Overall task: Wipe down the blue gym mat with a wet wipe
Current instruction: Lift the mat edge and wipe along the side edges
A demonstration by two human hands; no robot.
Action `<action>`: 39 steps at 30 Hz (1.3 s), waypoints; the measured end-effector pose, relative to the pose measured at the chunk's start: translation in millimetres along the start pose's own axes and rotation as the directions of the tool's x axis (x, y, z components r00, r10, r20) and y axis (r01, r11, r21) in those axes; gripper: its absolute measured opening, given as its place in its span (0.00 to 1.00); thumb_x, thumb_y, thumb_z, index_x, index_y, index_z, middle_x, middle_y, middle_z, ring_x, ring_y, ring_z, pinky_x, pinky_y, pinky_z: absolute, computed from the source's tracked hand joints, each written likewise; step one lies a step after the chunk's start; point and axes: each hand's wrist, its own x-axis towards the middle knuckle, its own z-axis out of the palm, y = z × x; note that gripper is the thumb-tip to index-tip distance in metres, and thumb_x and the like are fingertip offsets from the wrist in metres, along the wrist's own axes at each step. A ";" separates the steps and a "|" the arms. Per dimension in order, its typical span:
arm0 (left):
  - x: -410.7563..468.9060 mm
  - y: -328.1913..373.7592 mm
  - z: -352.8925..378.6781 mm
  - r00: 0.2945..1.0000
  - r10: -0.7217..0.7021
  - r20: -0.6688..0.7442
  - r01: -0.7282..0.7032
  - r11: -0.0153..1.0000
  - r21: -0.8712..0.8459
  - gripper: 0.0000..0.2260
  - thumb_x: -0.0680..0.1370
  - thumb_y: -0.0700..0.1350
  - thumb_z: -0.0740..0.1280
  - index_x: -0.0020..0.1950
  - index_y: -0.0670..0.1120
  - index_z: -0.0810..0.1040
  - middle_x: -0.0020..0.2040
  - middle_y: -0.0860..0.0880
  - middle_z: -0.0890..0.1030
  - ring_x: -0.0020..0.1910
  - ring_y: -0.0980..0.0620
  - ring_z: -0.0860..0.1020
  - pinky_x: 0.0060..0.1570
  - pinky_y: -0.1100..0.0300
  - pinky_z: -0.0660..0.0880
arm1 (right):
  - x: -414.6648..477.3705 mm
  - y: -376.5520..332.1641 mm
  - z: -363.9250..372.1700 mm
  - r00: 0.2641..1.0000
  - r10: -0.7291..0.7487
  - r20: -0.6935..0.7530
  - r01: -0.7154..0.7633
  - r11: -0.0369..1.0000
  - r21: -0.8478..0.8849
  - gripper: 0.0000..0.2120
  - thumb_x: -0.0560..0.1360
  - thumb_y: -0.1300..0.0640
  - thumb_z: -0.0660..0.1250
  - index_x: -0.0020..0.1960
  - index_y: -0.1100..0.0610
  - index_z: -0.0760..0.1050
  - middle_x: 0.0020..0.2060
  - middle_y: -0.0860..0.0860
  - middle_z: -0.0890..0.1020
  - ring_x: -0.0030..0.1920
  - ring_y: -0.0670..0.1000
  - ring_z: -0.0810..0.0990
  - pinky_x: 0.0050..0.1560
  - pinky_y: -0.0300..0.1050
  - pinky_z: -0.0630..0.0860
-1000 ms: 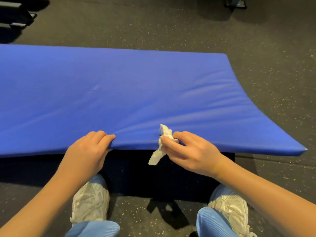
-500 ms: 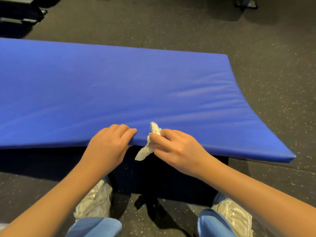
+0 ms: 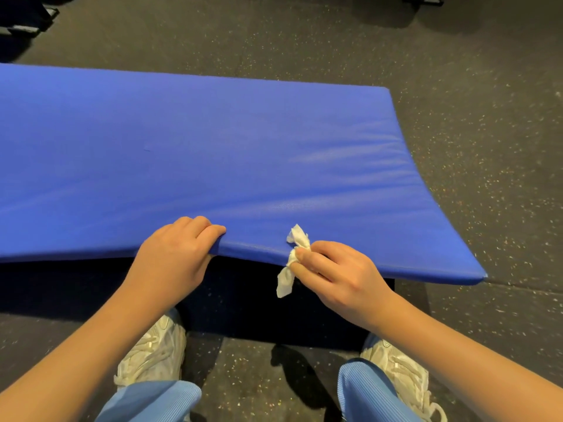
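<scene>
Left hand (image 3: 176, 257) grips mat (image 3: 213, 153) near edge; right hand (image 3: 332, 275) pinches wipe (image 3: 297, 242) there (streaks toward right end; remainder unclear).

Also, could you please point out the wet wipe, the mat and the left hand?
wet wipe (image 3: 300, 239), head view, crumpled upper end.
mat (image 3: 243, 147), head view, middle of top face.
left hand (image 3: 173, 257), head view, back of the hand.

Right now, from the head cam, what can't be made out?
Blue gym mat: left end cut off by the frame's left edge.
Under the mat: whatever props its near edge is lost in shadow.
Left hand: thumb out of sight below the mat edge it grips.
Wet wipe: middle hidden in the right hand pinch; dampness untellable.
Dark equipment at the top corners: cropped, too dim to identify.
</scene>
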 end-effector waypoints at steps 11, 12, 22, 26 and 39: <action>-1.5 0.7 8.8 0.997 0.070 0.029 -0.069 0.997 -0.027 0.12 0.73 0.42 0.56 0.53 0.43 0.73 0.41 0.44 0.78 0.35 0.41 0.76 0.27 0.52 0.72 | -31.9 19.7 -3.3 0.994 -0.077 -0.074 0.074 0.996 -0.046 0.06 0.75 0.67 0.68 0.51 0.62 0.78 0.55 0.53 0.76 0.37 0.58 0.76 0.35 0.50 0.72; -1.8 0.4 11.2 0.997 0.077 0.032 -0.076 0.996 -0.037 0.11 0.73 0.41 0.56 0.54 0.43 0.71 0.42 0.44 0.78 0.35 0.40 0.77 0.28 0.51 0.72 | -28.0 20.6 -2.8 0.993 -0.078 -0.089 0.074 0.996 -0.043 0.04 0.75 0.66 0.68 0.49 0.62 0.79 0.54 0.53 0.77 0.36 0.58 0.76 0.34 0.50 0.72; 46.8 61.6 23.1 0.966 0.257 -0.037 -0.258 0.966 -0.007 0.10 0.69 0.37 0.65 0.50 0.41 0.77 0.39 0.44 0.77 0.34 0.42 0.75 0.27 0.50 0.71 | -10.3 28.4 -20.0 0.992 -0.121 -0.021 0.118 0.987 -0.104 0.06 0.76 0.65 0.66 0.43 0.60 0.82 0.46 0.54 0.83 0.33 0.56 0.76 0.31 0.48 0.72; 45.5 61.2 21.7 0.963 0.263 -0.062 -0.264 0.964 -0.010 0.12 0.67 0.34 0.62 0.49 0.41 0.76 0.38 0.44 0.76 0.31 0.42 0.74 0.24 0.51 0.70 | -26.8 34.1 -23.7 0.992 -0.117 -0.045 0.111 0.986 -0.122 0.04 0.73 0.66 0.69 0.44 0.59 0.81 0.47 0.53 0.83 0.34 0.56 0.76 0.31 0.48 0.71; 47.7 70.7 18.3 0.968 0.253 0.013 -0.252 0.967 -0.021 0.13 0.67 0.37 0.68 0.50 0.43 0.73 0.38 0.44 0.76 0.32 0.42 0.75 0.23 0.53 0.70 | -67.0 49.6 -38.3 0.994 -0.021 -0.110 0.008 0.992 -0.125 0.06 0.72 0.68 0.69 0.40 0.60 0.75 0.46 0.53 0.81 0.33 0.56 0.72 0.30 0.48 0.68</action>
